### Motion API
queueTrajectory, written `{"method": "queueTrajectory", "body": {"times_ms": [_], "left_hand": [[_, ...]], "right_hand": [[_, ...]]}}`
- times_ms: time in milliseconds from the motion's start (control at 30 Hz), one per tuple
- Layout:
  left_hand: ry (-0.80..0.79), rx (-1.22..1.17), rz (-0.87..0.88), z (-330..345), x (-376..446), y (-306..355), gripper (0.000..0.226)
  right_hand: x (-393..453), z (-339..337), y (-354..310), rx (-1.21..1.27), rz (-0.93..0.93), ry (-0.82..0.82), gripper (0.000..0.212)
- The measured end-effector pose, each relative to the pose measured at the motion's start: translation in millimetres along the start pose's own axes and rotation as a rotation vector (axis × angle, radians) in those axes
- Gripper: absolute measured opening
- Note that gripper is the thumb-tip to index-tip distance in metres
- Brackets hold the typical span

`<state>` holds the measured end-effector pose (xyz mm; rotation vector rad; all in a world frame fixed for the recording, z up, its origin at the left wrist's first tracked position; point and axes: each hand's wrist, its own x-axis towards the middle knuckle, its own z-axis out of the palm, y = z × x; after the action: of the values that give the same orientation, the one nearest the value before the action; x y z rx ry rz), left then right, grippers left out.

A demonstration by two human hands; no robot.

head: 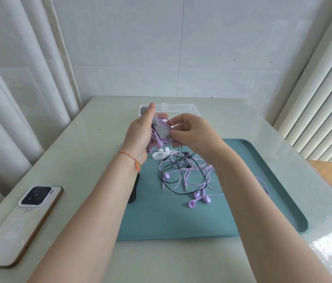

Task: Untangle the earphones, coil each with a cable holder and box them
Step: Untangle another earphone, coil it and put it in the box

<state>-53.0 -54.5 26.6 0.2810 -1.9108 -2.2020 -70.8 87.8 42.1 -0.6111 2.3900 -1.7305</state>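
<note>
The left hand (140, 135) grips a coil of lilac earphones (162, 139) together with a grey cable holder (160, 129), the thumb pressed up along the holder's upper end. The right hand (191, 133) pinches the holder's lower end and the cable loops, apparently closing the strap around the coil. Both hands are raised above the far edge of the teal tray (273, 190). This first pair looks nearly bundled but not yet boxed.

On the tray, a tangle (187, 176) of thin lilac and black cables lies loose, glossy lilac earbuds (198, 198) spilling toward the near side; that work seems all ahead. A white, soft-looking looped holder (162, 155) waits at the tray's far edge, a dark one (133, 190) at its left edge. The clear plastic box (181, 109) stands just beyond the tray; I cannot tell what it holds. A smartphone (24, 221) lies face down, well left of the tray.
</note>
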Motion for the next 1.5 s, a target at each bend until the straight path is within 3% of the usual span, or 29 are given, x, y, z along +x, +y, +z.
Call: {"method": "queueTrajectory", "body": {"times_ms": [233, 367, 533, 667, 933, 1167, 1267, 1400, 1500], "left_hand": [[0.127, -0.077, -0.004, 6, 4, -7, 0.054], [0.318, 0.040, -0.010, 5, 2, -4, 0.061], [0.448, -0.034, -0.024, 3, 4, -6, 0.065], [0.479, -0.079, -0.002, 2, 6, -8, 0.064], [0.546, -0.104, 0.062, 2, 5, -7, 0.060], [0.614, -0.037, 0.213, 4, 1, -4, 0.050], [0.624, -0.030, 0.236, 4, 0, -2, 0.049], [0.583, -0.109, 0.118, 1, 6, -4, 0.063], [0.506, -0.180, -0.004, 3, 6, -2, 0.063]], "right_hand": [[0, 2, 0, -0.013, -0.018, 0.044, 0.025], [-1, 8, -1, -0.053, -0.049, 0.071, 0.025], [-5, 18, -5, -0.080, -0.054, 0.035, 0.029], [-7, 25, -7, -0.065, -0.069, 0.092, 0.030], [-4, 37, -4, -0.052, -0.056, 0.269, 0.012], [-8, 39, -9, -0.086, -0.048, 0.281, 0.013], [-10, 40, -11, 0.019, -0.014, 0.243, 0.012], [-11, 40, -11, 0.237, 0.058, 0.168, 0.014], [-11, 41, -10, 0.263, 0.043, 0.183, 0.012]]}}
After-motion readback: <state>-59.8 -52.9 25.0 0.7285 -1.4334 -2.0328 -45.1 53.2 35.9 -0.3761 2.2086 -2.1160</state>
